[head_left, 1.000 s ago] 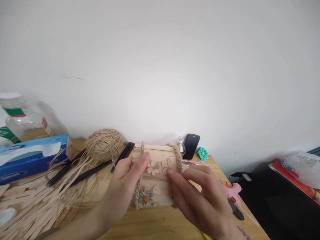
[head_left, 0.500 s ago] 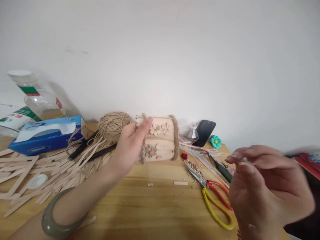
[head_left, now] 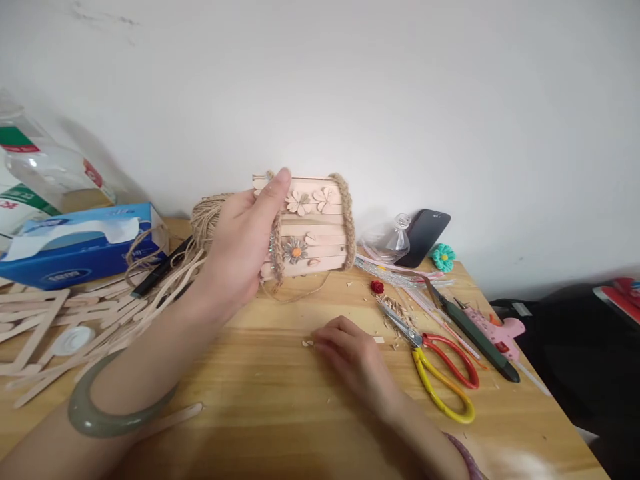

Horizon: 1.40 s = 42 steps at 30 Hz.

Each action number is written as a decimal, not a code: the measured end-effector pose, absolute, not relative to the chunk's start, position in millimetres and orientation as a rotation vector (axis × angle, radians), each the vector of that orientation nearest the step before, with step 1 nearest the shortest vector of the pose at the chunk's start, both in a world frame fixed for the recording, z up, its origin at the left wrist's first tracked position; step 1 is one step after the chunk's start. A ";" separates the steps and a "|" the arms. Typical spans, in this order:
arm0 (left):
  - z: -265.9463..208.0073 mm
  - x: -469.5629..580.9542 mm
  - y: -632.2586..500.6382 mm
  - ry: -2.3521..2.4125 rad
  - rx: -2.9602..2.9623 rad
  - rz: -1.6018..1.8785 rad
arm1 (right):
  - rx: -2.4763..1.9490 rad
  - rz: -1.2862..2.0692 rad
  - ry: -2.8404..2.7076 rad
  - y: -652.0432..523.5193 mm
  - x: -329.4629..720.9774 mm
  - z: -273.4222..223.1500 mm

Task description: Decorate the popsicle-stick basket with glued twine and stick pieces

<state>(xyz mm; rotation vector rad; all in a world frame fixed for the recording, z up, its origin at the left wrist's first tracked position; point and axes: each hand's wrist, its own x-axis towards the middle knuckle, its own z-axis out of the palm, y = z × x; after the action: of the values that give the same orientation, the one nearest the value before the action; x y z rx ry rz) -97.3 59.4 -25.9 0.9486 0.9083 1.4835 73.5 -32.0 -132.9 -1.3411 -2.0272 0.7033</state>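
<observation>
The left hand (head_left: pixel 240 250) is raised and grips the stick box (head_left: pixel 313 227) above the table (head_left: pixel 280 407); the right hand (head_left: pixel 350 353) lies low, fingers curled, touching a small wood chip (head_left: pixel 307 343).

A light wooden table (head_left: pixel 280 407) carries a blue cardboard tissue box (head_left: pixel 80 245), loose flat wooden craft sticks (head_left: pixel 45 327), a ball of tan jute twine (head_left: pixel 205 217), red-and-yellow-handled scissors (head_left: pixel 440 370), a pink glue gun (head_left: pixel 500 331) and a black phone (head_left: pixel 425 229)

Craft-stick box (head_left: pixel 313 230), twine-edged, flower-decorated, held upright above table, tiny wood chip (head_left: pixel 307 343), perhaps heart-shaped
</observation>
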 end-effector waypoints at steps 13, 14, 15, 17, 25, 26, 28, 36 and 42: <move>-32.1 -96.7 63.4 0.854 0.968 1.444 | -1.370 0.648 -2.054 -26.8 69.5 -152.6; -31.8 -96.7 62.8 0.856 0.960 1.446 | -1.368 0.608 -2.032 -25.6 71.3 -150.2; -31.4 -96.5 61.9 0.852 0.946 1.434 | -1.369 0.559 -2.002 -23.5 74.3 -145.1; -30.0 -95.6 59.8 0.874 0.915 1.385 | -1.371 0.445 -1.926 -16.9 82.6 -125.6; -32.6 -86.6 42.7 1.020 1.001 1.425 | -1.188 0.103 -1.614 -6.0 86.5 -11.2; -33.2 -85.4 40.1 1.050 1.027 1.435 | -1.189 0.080 -1.633 -5.0 81.8 -5.6; -32.8 -83.2 35.1 1.079 1.068 1.443 | -1.165 0.017 -1.705 -1.2 73.4 -0.8; -24.6 -79.3 19.7 1.110 1.090 1.427 | -1.084 -0.202 -1.747 10.4 69.2 -5.4; -22.7 -79.8 16.7 1.120 1.104 1.402 | -1.132 -0.076 -1.697 8.0 67.6 -5.8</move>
<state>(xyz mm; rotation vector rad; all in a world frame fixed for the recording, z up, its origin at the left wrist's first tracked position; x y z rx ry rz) -79.8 16.7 -22.7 1.1040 1.1202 1.4022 67.6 8.0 -5.8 -1.1323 -1.6967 -0.0760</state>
